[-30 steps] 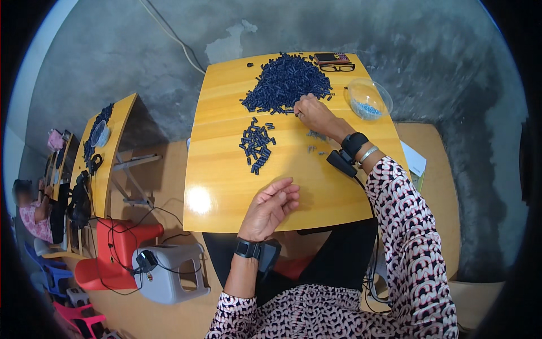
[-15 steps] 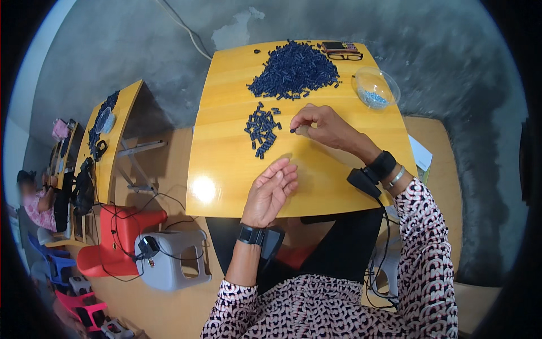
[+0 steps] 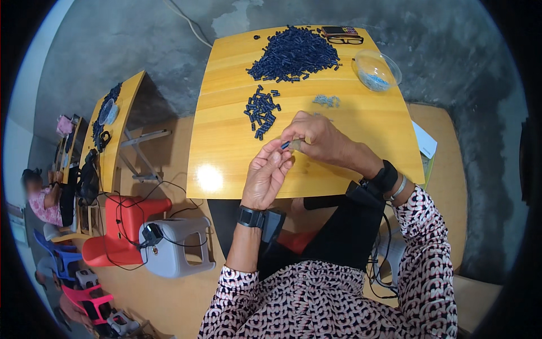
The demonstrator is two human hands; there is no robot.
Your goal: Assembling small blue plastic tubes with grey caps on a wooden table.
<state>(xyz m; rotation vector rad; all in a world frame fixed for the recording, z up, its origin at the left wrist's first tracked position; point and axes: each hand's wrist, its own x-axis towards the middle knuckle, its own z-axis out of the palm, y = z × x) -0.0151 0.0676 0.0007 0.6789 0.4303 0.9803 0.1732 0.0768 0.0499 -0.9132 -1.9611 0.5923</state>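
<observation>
Both hands are together over the near part of the tabletop (image 3: 217, 158), meeting at one small dark cylinder (image 3: 285, 145), which sits between their fingertips just clear of the surface. The left hand (image 3: 265, 176) pinches its lower end with thumb and forefinger, palm turned up, while the right hand (image 3: 319, 138) comes in from the other side and closes thumb and finger on the upper end. The step in hand, as I judge it, is close fingertip work on this single piece; whether the right hand also carries one of the tiny bits is too small to tell. Beyond the hands lie a large heap (image 3: 294, 55) of similar dark pieces and, nearer and to the left, a smaller loose group (image 3: 261, 113) of them. A scatter of small silvery-blue bits (image 3: 326, 101) lies beyond the right hand, and a clear bowl (image 3: 389, 57) at the right holds more such bits (the eyeglasses (image 3: 352, 40) by the heap lie folded out of the way). The next move seems to call for a steady left pinch, the piece's end kept exposed, and fine, light control from the right fingertips.
</observation>
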